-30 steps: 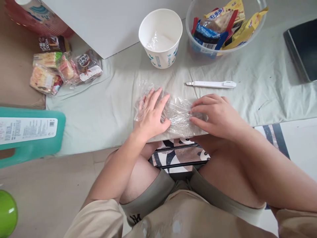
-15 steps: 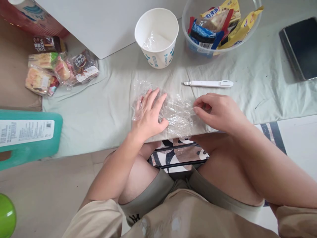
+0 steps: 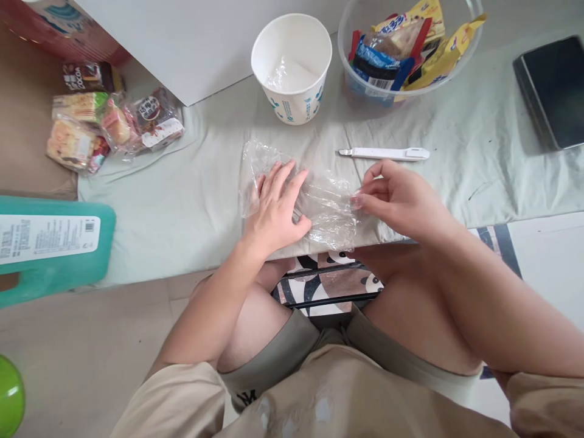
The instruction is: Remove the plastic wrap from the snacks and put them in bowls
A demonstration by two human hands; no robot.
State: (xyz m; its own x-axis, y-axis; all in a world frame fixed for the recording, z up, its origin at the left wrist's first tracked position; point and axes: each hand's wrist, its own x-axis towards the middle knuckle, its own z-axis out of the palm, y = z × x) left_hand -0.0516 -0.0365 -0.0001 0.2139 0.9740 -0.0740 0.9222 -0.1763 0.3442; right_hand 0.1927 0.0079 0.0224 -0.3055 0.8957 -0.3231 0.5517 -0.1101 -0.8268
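A crinkled clear plastic bag (image 3: 328,204) lies flat on the pale green cloth (image 3: 182,213) near its front edge. My left hand (image 3: 277,210) rests on the bag's left part with fingers spread, pressing it down. At the bag's right edge, my right hand (image 3: 396,198) pinches the film between thumb and fingertips. Just beyond the right hand lies a white utility knife (image 3: 387,154), its metal tip pointing left. Behind the bag stands a white paper cup (image 3: 292,73) with crumpled clear film inside.
A clear plastic tub (image 3: 347,67) of packaged snacks stands at the back, with a dark-topped box (image 3: 554,91) to its right. Several wrapped snacks (image 3: 118,125) lie at the left, near a white panel (image 3: 201,48). A teal jug (image 3: 98,243) lies at the left edge.
The bag's right part has been pulled flatter and smoother. My right hand has shifted slightly and its fingers have opened a little around the pinch. My left hand stays in place.
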